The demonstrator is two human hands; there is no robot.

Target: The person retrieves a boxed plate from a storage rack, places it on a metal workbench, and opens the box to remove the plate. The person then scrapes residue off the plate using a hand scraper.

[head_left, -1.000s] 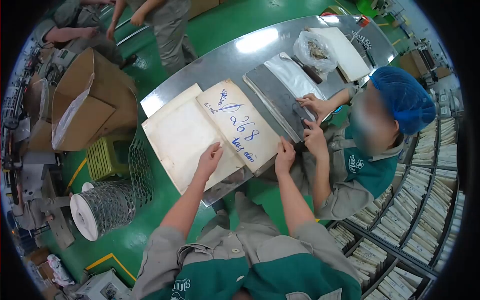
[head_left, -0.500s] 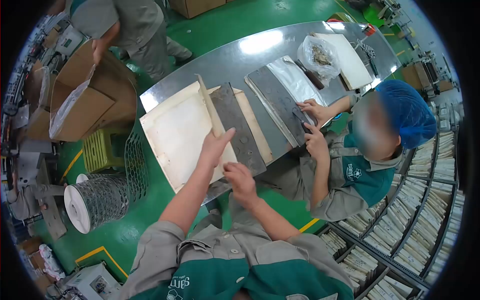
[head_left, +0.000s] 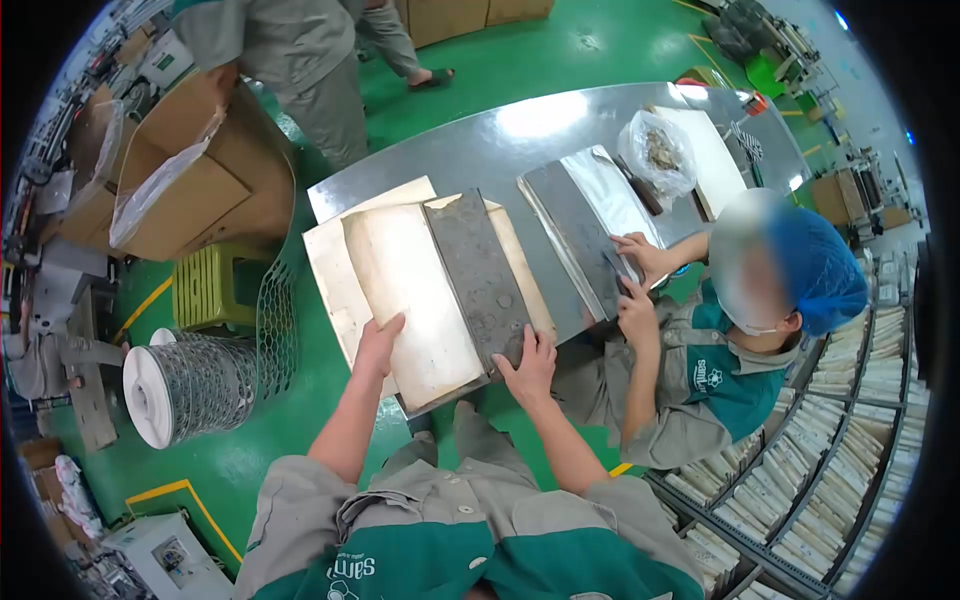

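A stack of stained cream sheets (head_left: 405,290) lies on the metal table (head_left: 470,140), with a dark grey flat plate (head_left: 478,280) on its right part. My left hand (head_left: 378,345) rests at the lower left edge of the top sheet, its thumb over it; whether it grips the sheet is unclear. At the lower right end of the dark plate, my right hand (head_left: 528,368) has its fingers spread on the surface. Under the plate's right side another cream sheet (head_left: 525,270) sticks out.
A co-worker in a blue hair net (head_left: 820,270) holds a dark tool over another dark plate (head_left: 565,220). Beyond are a plastic bag (head_left: 657,152) and a white block (head_left: 705,150). Cardboard boxes (head_left: 190,190) and a mesh spool (head_left: 150,395) stand left; shelves (head_left: 800,460) stand right.
The sheet with blue writing no longer shows on the right; the dark plate beneath it is uncovered. A cream sheet now lies turned leftward. My hands have moved apart, left hand leftward, right hand rightward.
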